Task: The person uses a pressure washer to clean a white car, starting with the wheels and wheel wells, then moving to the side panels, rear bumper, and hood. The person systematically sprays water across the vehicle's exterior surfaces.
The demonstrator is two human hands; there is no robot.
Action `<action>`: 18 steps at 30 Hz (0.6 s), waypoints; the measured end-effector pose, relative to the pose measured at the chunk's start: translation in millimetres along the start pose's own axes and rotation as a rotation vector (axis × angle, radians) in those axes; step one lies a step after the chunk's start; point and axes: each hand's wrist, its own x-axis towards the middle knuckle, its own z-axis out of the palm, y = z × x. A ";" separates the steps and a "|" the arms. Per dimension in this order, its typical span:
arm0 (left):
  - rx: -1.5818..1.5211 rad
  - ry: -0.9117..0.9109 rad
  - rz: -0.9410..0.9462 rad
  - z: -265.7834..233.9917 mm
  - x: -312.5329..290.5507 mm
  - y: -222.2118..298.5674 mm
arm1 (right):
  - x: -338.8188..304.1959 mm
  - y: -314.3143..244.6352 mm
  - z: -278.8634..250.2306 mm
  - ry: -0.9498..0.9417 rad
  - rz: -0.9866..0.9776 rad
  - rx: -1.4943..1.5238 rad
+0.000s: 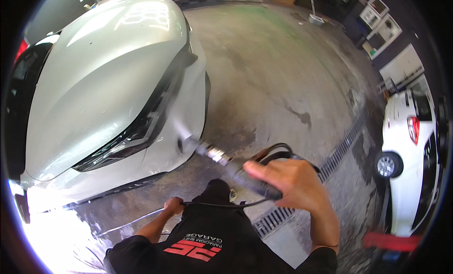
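Note:
My right hand (293, 182) is closed round the dark grip of a pressure washer gun (236, 172), thumb along its top. Its metal nozzle end points up and left at the front corner of a silver-white car (108, 71). A pale, blurred jet (178, 125) leaves the nozzle toward the bumper beside the dark headlight (141, 132). Lower down, at my left side, my left hand (173, 206) grips a thin black hose (231, 205), which runs across in front of my dark shirt toward the gun. More black hose (278, 151) loops behind my right hand.
Along the concrete floor (264, 85), which has wet patches, runs a metal drain grate (337, 156). A second white car (408, 165) stands at the right, with a red object (391, 241) near it. At the far back are a pale bucket (316, 20) and wall shelves (382, 31).

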 end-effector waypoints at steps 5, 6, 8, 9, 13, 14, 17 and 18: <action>-0.174 0.101 -0.159 -26.9 40.8 116.7 | 93.1 143.9 -70.4 -0.167 -0.290 0.102; -0.187 0.135 -0.148 -33.1 54.8 142.0 | 114.1 177.6 -70.8 -0.113 -0.253 0.080; -0.218 0.169 -0.170 -30.1 105.7 189.1 | 157.8 246.3 -65.4 -0.014 -0.171 0.042; -0.268 0.177 -0.199 -20.3 132.4 217.7 | 178.4 278.4 -66.3 -0.002 -0.186 -0.064; -0.414 0.247 -0.251 -52.1 230.1 332.6 | 254.3 406.0 -116.2 -0.269 -0.499 0.142; -0.440 0.181 -0.284 -57.4 241.4 353.0 | 264.6 423.1 -122.2 -0.323 -0.500 0.098; -0.453 0.260 -0.351 -103.4 251.0 428.9 | 318.8 471.1 -151.0 -0.315 -0.621 -0.102; -0.484 0.283 -0.389 -105.4 248.6 461.3 | 333.8 489.8 -164.9 -0.380 -0.707 -0.022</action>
